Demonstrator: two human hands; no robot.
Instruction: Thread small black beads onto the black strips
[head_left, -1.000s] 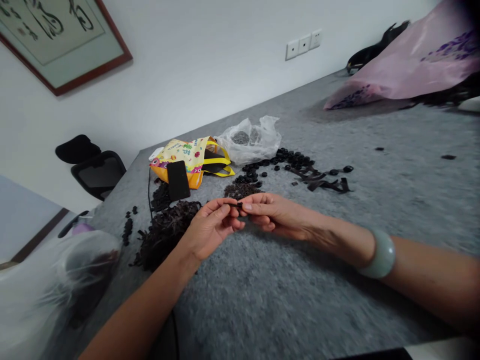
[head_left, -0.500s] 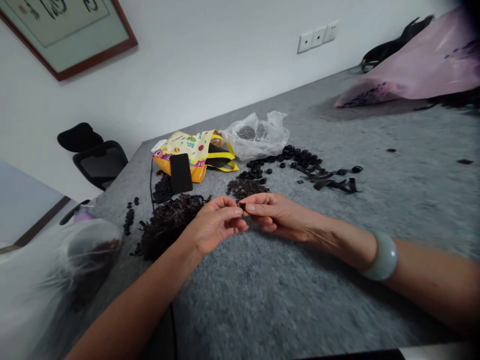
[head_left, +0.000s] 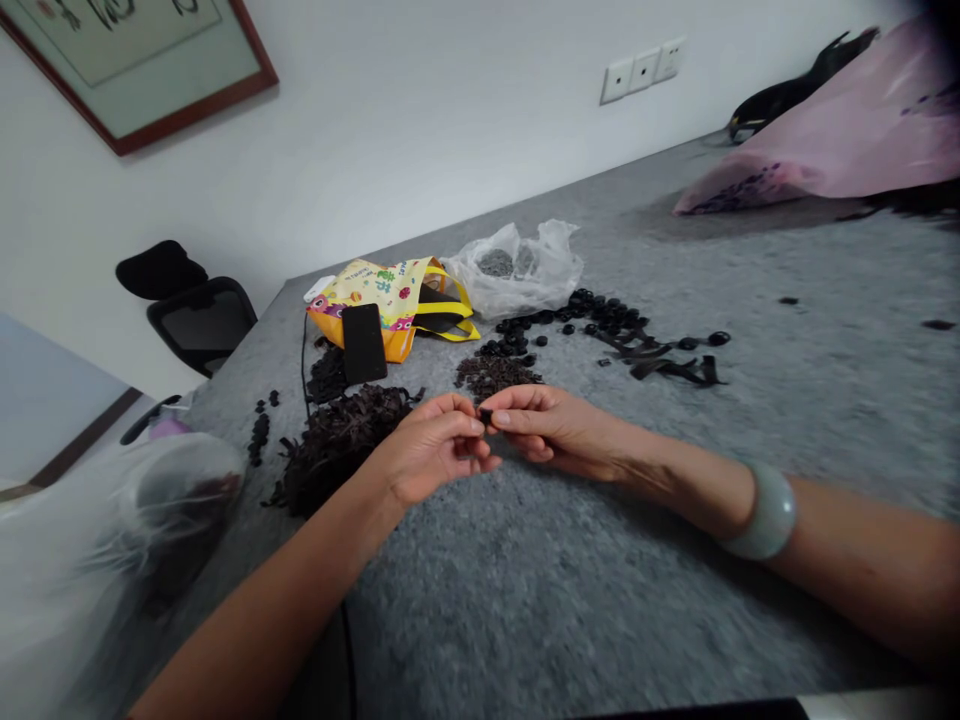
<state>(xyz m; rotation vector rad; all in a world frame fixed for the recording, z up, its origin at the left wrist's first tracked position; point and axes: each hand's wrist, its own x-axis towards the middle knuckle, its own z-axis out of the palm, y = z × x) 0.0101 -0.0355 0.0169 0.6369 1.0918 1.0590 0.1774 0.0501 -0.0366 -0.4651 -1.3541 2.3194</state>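
Observation:
A small dark piece (head_left: pixel 486 415) is pinched between the fingertips of both hands, just above the grey table; its exact kind is too small to make out. My left hand (head_left: pixel 439 445) closes thumb and forefinger at its left end, the other fingers loosely curled. From the right, my right hand (head_left: pixel 559 430) grips the piece between thumb and forefinger; a pale green bangle (head_left: pixel 765 512) circles that wrist. Beyond the fingertips lies a heap of tiny dark brown bits (head_left: pixel 496 375). Beside my left hand is a larger pile of dark strips (head_left: pixel 337 440).
Black round rings (head_left: pixel 611 315) and black straps (head_left: pixel 656 358) lie behind my right hand. A phone (head_left: pixel 364 343) leans on a yellow patterned bag (head_left: pixel 367 285). A clear plastic bag (head_left: pixel 517 275) stands behind; a pink bag (head_left: pixel 832 150) lies far right. Plastic-wrapped stuff (head_left: pixel 172 500) sits left.
Both hands keep their pinch on the small dark piece, with only slight finger movement. The view has shifted a little.

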